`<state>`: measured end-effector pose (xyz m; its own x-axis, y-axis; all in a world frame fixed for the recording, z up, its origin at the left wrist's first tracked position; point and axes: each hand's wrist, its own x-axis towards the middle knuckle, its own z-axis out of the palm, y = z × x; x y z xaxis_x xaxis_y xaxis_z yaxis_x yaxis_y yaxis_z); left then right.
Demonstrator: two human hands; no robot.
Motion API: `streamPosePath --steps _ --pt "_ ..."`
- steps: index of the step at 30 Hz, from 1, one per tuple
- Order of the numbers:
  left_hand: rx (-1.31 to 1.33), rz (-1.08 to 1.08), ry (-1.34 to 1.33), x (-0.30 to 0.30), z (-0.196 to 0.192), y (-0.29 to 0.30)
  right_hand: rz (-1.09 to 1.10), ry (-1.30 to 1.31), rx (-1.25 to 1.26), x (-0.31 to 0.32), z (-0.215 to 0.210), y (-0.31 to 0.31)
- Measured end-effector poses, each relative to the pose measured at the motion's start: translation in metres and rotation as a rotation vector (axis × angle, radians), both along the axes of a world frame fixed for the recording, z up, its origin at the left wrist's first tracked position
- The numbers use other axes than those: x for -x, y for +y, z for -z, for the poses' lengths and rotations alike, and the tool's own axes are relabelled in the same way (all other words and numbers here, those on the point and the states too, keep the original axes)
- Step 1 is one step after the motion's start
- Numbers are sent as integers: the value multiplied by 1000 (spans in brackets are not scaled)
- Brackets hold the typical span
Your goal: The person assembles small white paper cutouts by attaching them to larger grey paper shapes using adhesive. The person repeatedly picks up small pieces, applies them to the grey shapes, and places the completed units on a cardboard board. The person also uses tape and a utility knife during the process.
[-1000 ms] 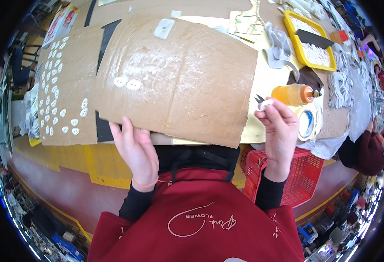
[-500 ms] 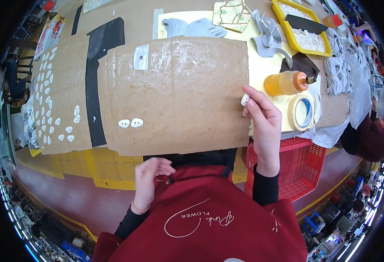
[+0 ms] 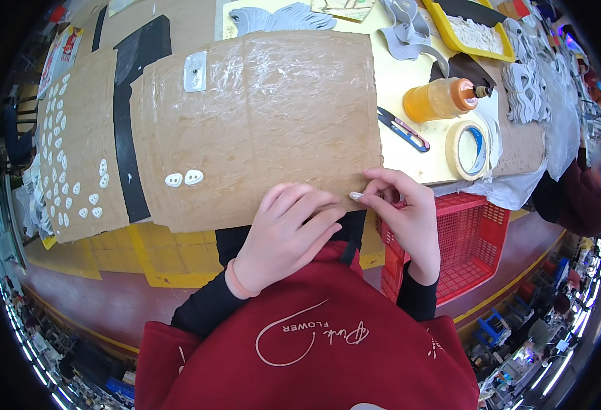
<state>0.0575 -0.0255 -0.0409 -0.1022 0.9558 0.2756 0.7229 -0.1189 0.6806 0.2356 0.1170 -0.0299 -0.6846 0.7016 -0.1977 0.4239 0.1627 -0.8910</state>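
Two cardboard sheets (image 3: pixel 259 130), one tape roll (image 3: pixel 470 149)

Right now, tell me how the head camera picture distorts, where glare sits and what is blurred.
Head view: fisheye bends the table's straight edges toward a black rim; shiny glare patches streak the large brown cardboard sheet; the centre is sharp, with both hands, left hand and right hand, crisp; things by the rim near the red plastic basket are smeared and small.

Both hands (image 3: pixel 294 229) at cardboard sheet (image 3: pixel 259 123) edge
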Motion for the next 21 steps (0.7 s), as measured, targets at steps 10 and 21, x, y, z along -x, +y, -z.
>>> streamPosePath --steps 10,21 --pt "90 -30 312 0 2 3 19 119 -142 13 -1 13" --pt "92 -150 -639 -1 -22 25 161 556 244 43 -7 -4"
